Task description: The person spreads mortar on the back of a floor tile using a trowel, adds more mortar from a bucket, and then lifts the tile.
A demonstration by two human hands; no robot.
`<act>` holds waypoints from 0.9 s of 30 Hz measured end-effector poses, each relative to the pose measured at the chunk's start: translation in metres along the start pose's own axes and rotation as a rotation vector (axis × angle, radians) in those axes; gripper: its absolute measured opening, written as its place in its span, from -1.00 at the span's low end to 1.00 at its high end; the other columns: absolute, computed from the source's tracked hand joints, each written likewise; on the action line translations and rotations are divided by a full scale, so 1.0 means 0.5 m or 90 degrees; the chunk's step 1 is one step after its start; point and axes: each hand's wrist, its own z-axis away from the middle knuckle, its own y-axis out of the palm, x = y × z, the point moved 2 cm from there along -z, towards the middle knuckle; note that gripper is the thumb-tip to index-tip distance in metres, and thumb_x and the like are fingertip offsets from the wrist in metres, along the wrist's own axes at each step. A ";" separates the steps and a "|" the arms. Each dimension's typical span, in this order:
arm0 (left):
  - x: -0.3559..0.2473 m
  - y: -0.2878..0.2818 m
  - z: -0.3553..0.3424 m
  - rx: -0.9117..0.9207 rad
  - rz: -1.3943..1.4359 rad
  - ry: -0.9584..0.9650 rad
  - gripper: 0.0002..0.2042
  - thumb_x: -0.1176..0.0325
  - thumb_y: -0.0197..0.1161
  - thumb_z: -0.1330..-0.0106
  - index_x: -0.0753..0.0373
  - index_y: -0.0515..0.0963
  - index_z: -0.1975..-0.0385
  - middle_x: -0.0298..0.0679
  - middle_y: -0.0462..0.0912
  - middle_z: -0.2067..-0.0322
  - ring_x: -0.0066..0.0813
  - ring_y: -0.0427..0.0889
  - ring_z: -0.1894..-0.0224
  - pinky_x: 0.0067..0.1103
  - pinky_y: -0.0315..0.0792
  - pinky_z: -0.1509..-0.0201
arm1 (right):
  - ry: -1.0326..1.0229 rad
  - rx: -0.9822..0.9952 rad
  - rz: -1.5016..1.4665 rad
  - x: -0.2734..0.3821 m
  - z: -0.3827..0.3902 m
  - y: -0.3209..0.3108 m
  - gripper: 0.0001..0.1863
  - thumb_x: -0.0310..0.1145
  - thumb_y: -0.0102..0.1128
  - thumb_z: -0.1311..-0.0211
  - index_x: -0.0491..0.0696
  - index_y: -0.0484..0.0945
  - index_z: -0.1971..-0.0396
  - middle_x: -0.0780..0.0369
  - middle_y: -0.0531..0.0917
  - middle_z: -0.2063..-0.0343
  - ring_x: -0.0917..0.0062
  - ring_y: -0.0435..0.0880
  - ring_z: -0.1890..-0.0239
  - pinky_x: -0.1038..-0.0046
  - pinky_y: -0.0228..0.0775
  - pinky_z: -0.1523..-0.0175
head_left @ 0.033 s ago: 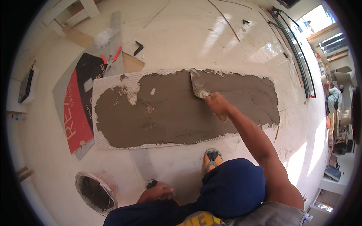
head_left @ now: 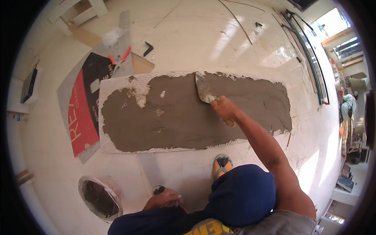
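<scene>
Trowel is on the slab, right of its middle, blade against the grey mortar near the slab's far edge. Trowel's long axis runs diagonally: blade points away from the person and a bit left, handle end points back toward the person and right. Slab's own long axis lies roughly left to right across the person's front; it's flat on the floor, mortar over most of it, ridged pale surface bare at its far left corner and along parts of the edges.

Right hand closed around the trowel handle, over the slab. Left hand is on the near side of the slab, well apart from it, fingers curled; can't tell whether it holds anything.

Bucket nearer the person than the slab's left end, grey stuff inside, mouth tilted. Writing: red and black cardboard just left of the slab has big pale capitals on the red, smaller lettering on the black. Yellow lettering on clothing at the near side, partly cut off. Red-handled pliers beyond the slab's left end, black angle piece right of them.
</scene>
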 end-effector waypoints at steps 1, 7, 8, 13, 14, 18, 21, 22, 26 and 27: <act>0.009 -0.004 0.004 -0.007 0.008 0.002 -0.53 0.04 0.09 -0.54 0.38 0.72 0.26 -0.33 0.63 0.56 -0.65 0.50 0.60 -0.66 0.34 0.57 | -0.072 0.045 0.034 0.020 -0.013 0.037 -0.59 -0.22 0.02 -0.42 -0.35 0.54 0.31 0.00 0.63 0.63 0.25 0.66 0.69 0.20 0.52 0.59; 0.056 -0.006 0.016 -0.042 0.021 0.058 -0.54 0.02 0.07 -0.54 0.33 0.73 0.26 -0.33 0.63 0.57 -0.64 0.51 0.62 -0.67 0.38 0.58 | -0.118 0.175 0.114 0.196 0.005 0.251 -0.57 -0.20 0.02 -0.44 -0.36 0.57 0.28 -0.07 0.66 0.61 0.18 0.69 0.66 0.18 0.56 0.54; 0.063 -0.005 0.016 -0.051 0.017 0.057 -0.54 0.02 0.07 -0.55 0.33 0.73 0.26 -0.33 0.63 0.57 -0.64 0.51 0.62 -0.67 0.39 0.58 | -0.133 0.204 0.154 0.210 0.008 0.282 -0.56 -0.20 0.02 -0.44 -0.37 0.57 0.28 -0.07 0.67 0.61 0.17 0.70 0.66 0.17 0.57 0.52; 0.086 -0.012 0.038 -0.096 0.138 0.144 -0.56 0.04 0.08 -0.54 0.32 0.73 0.23 -0.30 0.62 0.57 -0.62 0.53 0.62 -0.67 0.39 0.57 | -0.342 0.233 0.339 0.171 0.074 0.389 -0.57 -0.17 0.03 -0.44 -0.31 0.59 0.30 -0.05 0.65 0.61 0.18 0.70 0.59 0.17 0.56 0.48; 0.098 -0.004 0.047 -0.112 0.180 0.151 -0.56 0.05 0.08 -0.54 0.32 0.73 0.23 -0.30 0.62 0.57 -0.61 0.54 0.62 -0.66 0.40 0.55 | -0.286 0.324 0.363 0.194 0.131 0.379 -0.56 -0.17 0.01 -0.44 -0.32 0.61 0.28 -0.08 0.67 0.58 0.11 0.72 0.52 0.14 0.59 0.40; 0.139 -0.002 0.065 -0.131 0.302 0.239 -0.56 0.07 0.07 -0.55 0.37 0.72 0.20 -0.26 0.63 0.54 -0.58 0.55 0.58 -0.65 0.44 0.48 | -0.232 0.383 0.308 0.200 0.205 0.332 -0.57 -0.18 0.01 -0.43 -0.30 0.63 0.31 -0.13 0.70 0.46 -0.03 0.74 0.35 0.06 0.60 0.29; 0.131 0.010 0.073 -0.142 0.344 0.260 -0.54 0.06 0.07 -0.54 0.40 0.71 0.21 -0.25 0.63 0.53 -0.57 0.56 0.56 -0.65 0.45 0.45 | -0.566 0.157 0.307 0.116 0.110 0.297 -0.57 -0.16 0.01 -0.44 -0.29 0.64 0.31 -0.17 0.70 0.32 -0.10 0.71 0.30 0.03 0.59 0.21; 0.138 0.014 0.080 -0.151 0.356 0.254 -0.54 0.06 0.08 -0.54 0.41 0.70 0.21 -0.25 0.63 0.53 -0.57 0.56 0.56 -0.65 0.45 0.45 | -0.488 0.164 0.314 0.125 0.088 0.286 -0.57 -0.16 0.01 -0.44 -0.28 0.64 0.29 -0.17 0.70 0.30 -0.10 0.71 0.30 0.04 0.59 0.17; 0.146 0.010 0.071 -0.154 0.352 0.244 -0.53 0.05 0.07 -0.55 0.41 0.70 0.23 -0.24 0.65 0.53 -0.57 0.57 0.55 -0.66 0.44 0.45 | -0.277 0.207 0.326 0.147 0.051 0.256 -0.60 -0.17 0.04 -0.43 -0.26 0.62 0.33 -0.18 0.67 0.38 -0.01 0.70 0.43 0.07 0.57 0.19; 0.143 0.006 0.066 -0.153 0.341 0.241 -0.53 0.05 0.07 -0.55 0.41 0.69 0.23 -0.23 0.65 0.53 -0.57 0.57 0.55 -0.66 0.45 0.46 | -0.250 0.230 0.322 0.138 0.053 0.259 -0.61 -0.19 0.06 -0.42 -0.25 0.61 0.36 -0.17 0.66 0.43 0.03 0.70 0.49 0.08 0.57 0.23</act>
